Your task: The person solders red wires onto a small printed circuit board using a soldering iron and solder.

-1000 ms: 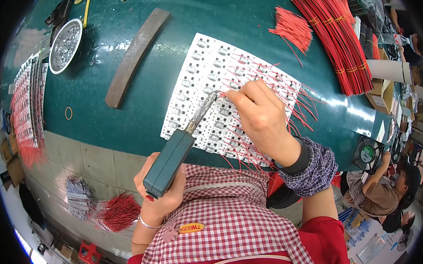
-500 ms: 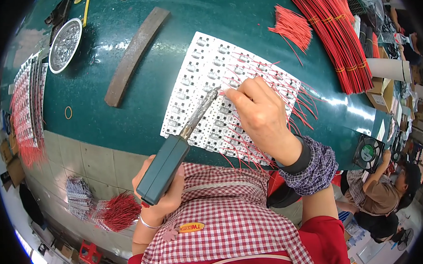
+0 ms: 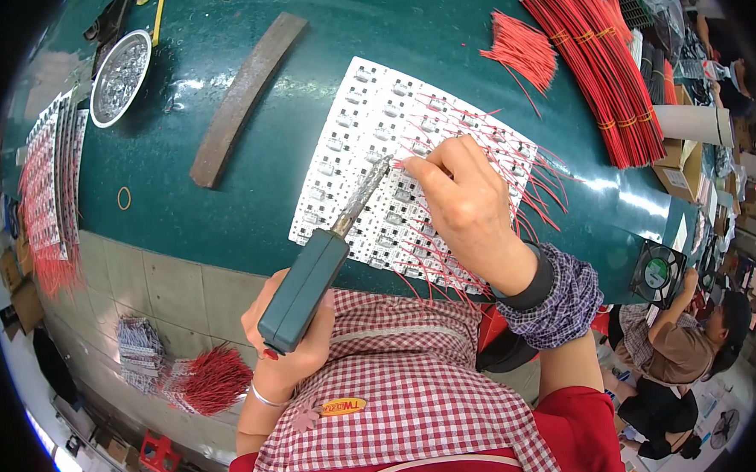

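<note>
My left hand (image 3: 317,340) is closed around the dark green handle of a soldering iron (image 3: 305,284). The iron's tip slants up and right over a white panel of small circuit boards (image 3: 327,168), close to my right fingertips. There my right hand (image 3: 470,204) is closed in a pinch on the end of a red wire (image 3: 399,164), most of which my fingers hide. Thin red wires fan out from the panel's right half and lower edge, partly under my right hand. Whether the tip touches the panel, I cannot tell.
A curved dark bar (image 3: 247,102) lies left of the panel, beyond it a metal bowl (image 3: 122,78). Red wire bundles (image 3: 593,71) and a loose wire pile (image 3: 518,49) lie at the far right. Wired panels (image 3: 50,180) stack at the left edge; a co-worker (image 3: 687,339) sits right.
The iron's handle and my left hand have shifted slightly to the right and up, while the tip stays by my right fingertips. My right hand has barely moved.
</note>
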